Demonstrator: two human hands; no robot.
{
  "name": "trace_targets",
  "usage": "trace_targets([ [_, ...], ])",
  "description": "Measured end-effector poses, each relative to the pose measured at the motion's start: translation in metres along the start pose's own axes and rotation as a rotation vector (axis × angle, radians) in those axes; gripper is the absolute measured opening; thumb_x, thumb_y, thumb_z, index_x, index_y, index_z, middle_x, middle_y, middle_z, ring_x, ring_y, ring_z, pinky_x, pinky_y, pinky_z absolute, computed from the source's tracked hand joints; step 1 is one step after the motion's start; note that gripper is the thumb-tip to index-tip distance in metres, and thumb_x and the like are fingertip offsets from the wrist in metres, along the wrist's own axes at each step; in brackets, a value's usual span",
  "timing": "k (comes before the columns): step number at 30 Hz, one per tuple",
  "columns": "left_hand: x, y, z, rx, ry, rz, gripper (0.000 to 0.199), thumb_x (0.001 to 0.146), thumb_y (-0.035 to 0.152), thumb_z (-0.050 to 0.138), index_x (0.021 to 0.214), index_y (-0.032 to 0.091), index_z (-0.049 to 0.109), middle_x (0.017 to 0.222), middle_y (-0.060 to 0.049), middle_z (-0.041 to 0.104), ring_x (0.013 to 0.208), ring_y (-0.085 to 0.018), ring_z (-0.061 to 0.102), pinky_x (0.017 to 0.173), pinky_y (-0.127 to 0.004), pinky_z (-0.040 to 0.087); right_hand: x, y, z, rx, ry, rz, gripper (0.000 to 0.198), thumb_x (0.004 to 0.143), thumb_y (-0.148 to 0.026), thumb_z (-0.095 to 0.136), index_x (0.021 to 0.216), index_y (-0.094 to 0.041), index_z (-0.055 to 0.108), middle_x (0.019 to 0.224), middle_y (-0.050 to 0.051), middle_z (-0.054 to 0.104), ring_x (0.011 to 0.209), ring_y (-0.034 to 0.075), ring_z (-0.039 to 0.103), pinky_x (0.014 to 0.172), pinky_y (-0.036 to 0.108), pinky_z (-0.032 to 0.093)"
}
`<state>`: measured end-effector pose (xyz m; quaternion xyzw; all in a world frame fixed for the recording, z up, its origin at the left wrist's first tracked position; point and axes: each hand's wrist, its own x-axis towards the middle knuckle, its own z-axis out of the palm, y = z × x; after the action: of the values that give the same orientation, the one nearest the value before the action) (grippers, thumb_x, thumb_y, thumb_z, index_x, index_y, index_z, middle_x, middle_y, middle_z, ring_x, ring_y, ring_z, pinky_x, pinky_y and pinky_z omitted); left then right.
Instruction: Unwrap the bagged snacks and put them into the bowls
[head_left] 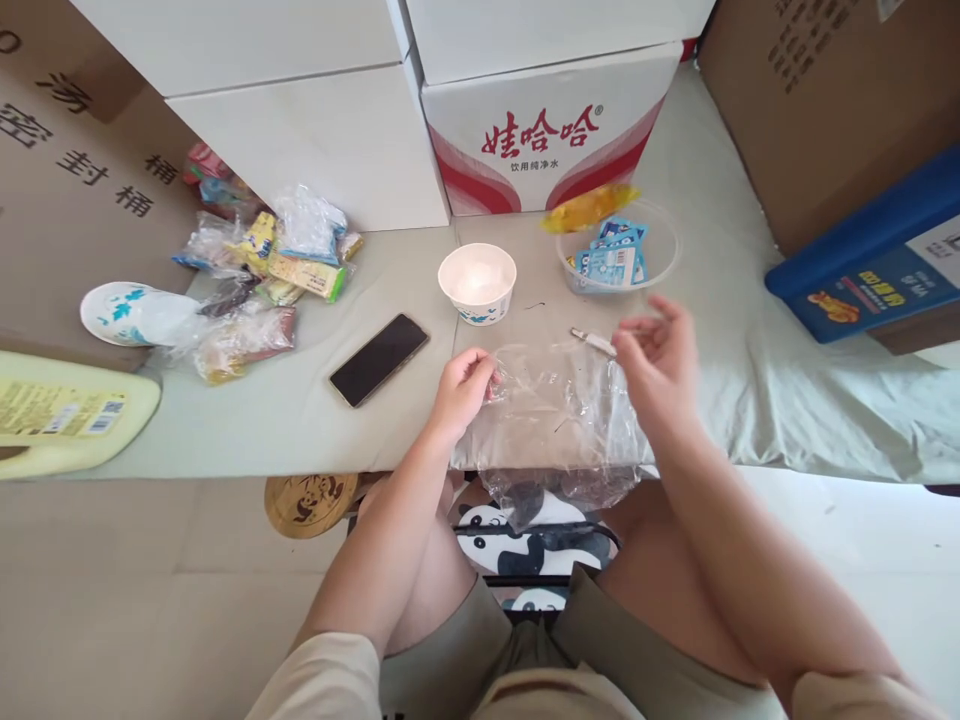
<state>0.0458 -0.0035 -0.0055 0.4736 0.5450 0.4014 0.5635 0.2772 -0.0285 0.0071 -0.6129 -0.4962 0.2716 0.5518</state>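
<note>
Shirt (570, 697) seen nearest, bag (551, 410) clamped in left hand's (465, 388) grip, right hand's (661, 368) grip held apart near it, yellow packet (589, 208) seen at tub's (664, 272) far rim.

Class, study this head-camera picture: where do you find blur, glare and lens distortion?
In the head view, the right hand and yellow packet look smeared, probably by motion, while the left hand looks sharper; in the same view, bright glints streak the clear plastic bag; also in the head view, the brown carton at left slants steeply, suggesting wide-angle stretch.
</note>
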Motion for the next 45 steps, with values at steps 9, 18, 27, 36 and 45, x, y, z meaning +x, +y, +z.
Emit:
trace_targets([
  [9,-0.002,0.006,-0.001,-0.049,-0.157,0.020,0.029,0.082,0.043,0.064,0.070,0.019,0.054,0.065,0.002,0.061,0.047,-0.006,0.048,0.047,-0.020,0.037,-0.019,0.015,0.000,-0.415,-0.245,-0.258,0.035,0.085,-0.031,0.059,0.119,-0.024,0.058,0.119,0.014,0.063,0.110,0.029,0.063,0.093,0.049,0.053],
  [18,-0.005,0.013,-0.019,0.154,-0.324,0.023,0.036,0.061,0.022,0.081,0.088,0.020,0.057,0.078,0.001,0.068,0.069,-0.011,0.063,0.066,-0.022,0.049,-0.009,0.011,-0.011,-0.492,-0.459,-0.204,0.012,0.083,-0.026,0.055,0.090,-0.023,0.065,0.082,0.006,0.072,0.091,0.028,0.068,0.101,0.053,0.043],
  [27,0.002,0.015,-0.033,-0.162,-0.023,-0.033,0.045,0.063,0.032,0.081,0.096,0.023,0.053,0.070,0.006,0.063,0.054,-0.010,0.061,0.047,-0.019,0.043,-0.007,0.006,-0.025,0.175,-0.395,0.248,0.046,0.082,-0.065,0.063,0.071,-0.023,0.048,0.080,0.005,0.069,0.083,0.021,0.069,0.080,0.038,0.055],
  [36,0.011,0.006,-0.039,-0.200,-0.067,-0.073,0.074,0.063,0.023,0.084,0.127,0.035,0.049,0.102,0.001,0.071,0.069,-0.009,0.068,0.061,-0.019,0.055,-0.005,0.016,-0.018,0.421,-0.298,0.422,0.061,0.080,-0.061,0.066,0.128,-0.032,0.044,0.092,0.002,0.074,0.084,0.022,0.074,0.073,0.038,0.060],
  [45,0.009,-0.002,-0.033,-0.029,0.062,-0.046,0.078,0.074,0.030,0.078,0.141,0.032,0.039,0.087,-0.002,0.074,0.064,-0.014,0.071,0.058,-0.022,0.055,-0.011,0.016,-0.018,0.188,-0.254,0.301,0.080,0.087,-0.045,0.061,0.156,-0.032,0.023,0.092,0.003,0.076,0.062,0.018,0.069,0.063,0.035,0.058],
])
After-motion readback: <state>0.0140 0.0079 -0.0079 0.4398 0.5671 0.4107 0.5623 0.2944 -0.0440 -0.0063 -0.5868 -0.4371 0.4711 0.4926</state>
